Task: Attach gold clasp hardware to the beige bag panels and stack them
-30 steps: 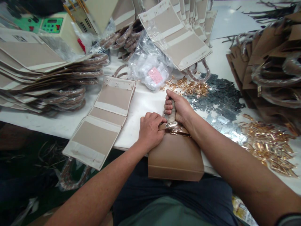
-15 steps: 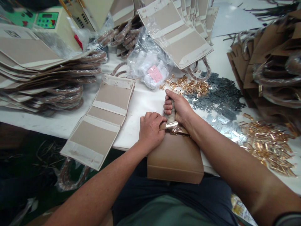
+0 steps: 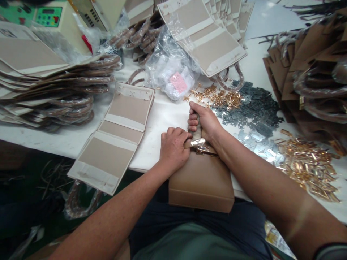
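Note:
A brown box-shaped bag (image 3: 200, 177) lies at the table's front edge, over my lap. My left hand (image 3: 175, 148) is closed on the left end of its top edge, the fingertips by a brown strap with gold metal fittings (image 3: 199, 142). My right hand (image 3: 204, 121) is wrapped in a fist around a grey-beige handle (image 3: 195, 133), thumb on top. The handle's lower end meets the gold fittings, and what kind of tool it belongs to is mostly hidden. Just beyond the fist are small gold fasteners (image 3: 222, 96) and dark metal plates (image 3: 252, 104).
Gold clasp pieces (image 3: 311, 166) are heaped at right, near brown bags (image 3: 311, 65). An unfolded beige panel (image 3: 111, 144) overhangs the front edge at left. Stacked panels with wrapped handles (image 3: 54, 90) stand left, before a machine (image 3: 59, 25). A plastic bag (image 3: 173, 72) lies behind.
Both hands keep their hold on the bag and the handle. Only a slight shift of the whole view shows.

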The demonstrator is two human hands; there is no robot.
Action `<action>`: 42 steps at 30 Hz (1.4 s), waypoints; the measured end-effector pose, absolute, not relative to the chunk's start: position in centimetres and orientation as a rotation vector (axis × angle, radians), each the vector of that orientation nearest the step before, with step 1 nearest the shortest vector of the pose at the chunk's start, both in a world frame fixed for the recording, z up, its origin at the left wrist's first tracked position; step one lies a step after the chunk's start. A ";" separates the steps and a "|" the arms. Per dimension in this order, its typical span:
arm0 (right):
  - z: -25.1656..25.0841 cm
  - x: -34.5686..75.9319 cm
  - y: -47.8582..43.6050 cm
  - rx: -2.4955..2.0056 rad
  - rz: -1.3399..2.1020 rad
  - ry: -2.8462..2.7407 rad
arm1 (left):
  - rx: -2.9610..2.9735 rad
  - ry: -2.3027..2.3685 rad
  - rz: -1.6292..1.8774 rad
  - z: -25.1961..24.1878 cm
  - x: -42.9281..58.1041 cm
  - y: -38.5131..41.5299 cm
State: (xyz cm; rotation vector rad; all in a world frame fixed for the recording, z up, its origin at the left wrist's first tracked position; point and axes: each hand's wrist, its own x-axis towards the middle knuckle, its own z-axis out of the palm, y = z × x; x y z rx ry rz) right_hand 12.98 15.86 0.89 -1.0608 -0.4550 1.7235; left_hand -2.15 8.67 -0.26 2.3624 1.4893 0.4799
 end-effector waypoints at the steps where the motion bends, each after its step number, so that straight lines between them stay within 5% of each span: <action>1: 0.9 13.0 15.9 -1.064 1.722 -0.455 | 2.360 1.490 0.480 -0.3 -2.2 8.7; 42: 1.0 13.1 15.7 -1.017 1.700 -0.431 | 2.368 1.478 0.476 -0.3 -2.2 8.7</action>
